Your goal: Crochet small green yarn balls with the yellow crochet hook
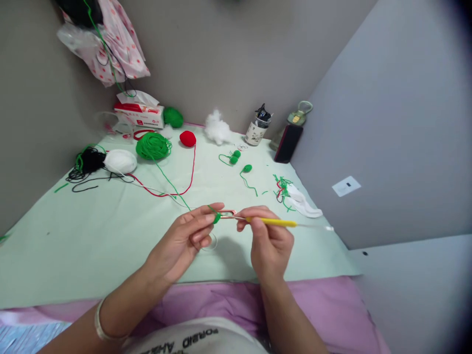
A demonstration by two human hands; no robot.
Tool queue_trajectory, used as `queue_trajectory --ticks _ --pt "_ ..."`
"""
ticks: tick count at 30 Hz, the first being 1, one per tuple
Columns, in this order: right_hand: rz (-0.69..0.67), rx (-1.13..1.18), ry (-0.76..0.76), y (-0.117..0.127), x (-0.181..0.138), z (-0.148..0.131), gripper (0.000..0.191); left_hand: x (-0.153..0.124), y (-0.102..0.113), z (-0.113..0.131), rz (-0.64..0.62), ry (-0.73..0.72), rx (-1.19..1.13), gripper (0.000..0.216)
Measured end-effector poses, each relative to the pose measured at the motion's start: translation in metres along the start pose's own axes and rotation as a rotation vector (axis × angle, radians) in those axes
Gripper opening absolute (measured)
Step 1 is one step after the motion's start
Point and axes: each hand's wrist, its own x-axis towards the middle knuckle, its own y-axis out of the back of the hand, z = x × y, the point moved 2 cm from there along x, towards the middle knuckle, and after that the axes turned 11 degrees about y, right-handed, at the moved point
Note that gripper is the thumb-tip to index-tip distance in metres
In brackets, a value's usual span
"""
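Near the table's front edge my left hand pinches a small green crochet piece. Green yarn runs from a green yarn ball to these fingers. My right hand is closed round the yellow handle of a crochet hook, and its metal shaft points left to the green piece. A thin reddish metal object shows between the two hands; its kind is unclear. Whether the hook's tip is inside a stitch I cannot make out.
Behind lie a white yarn ball, a red yarn ball, stuffing and small green crocheted balls. A tissue box, a pen jar and a phone stand by the walls. Yarn scraps lie right.
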Motion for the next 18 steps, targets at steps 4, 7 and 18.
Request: queue_trajectory --ticks 4,7,18 --pt "-0.048 0.191 -0.135 -0.004 0.003 0.002 0.017 -0.004 -0.004 0.001 0.040 -0.131 0.131 0.031" --pt "-0.085 0.133 -0.121 -0.006 0.003 0.002 0.015 -0.005 -0.006 0.000 0.023 -0.128 0.210 0.035" --pt "-0.309 -0.355 0.411 -0.009 -0.004 -0.007 0.027 -0.007 0.000 0.000 0.078 -0.166 0.159 0.046"
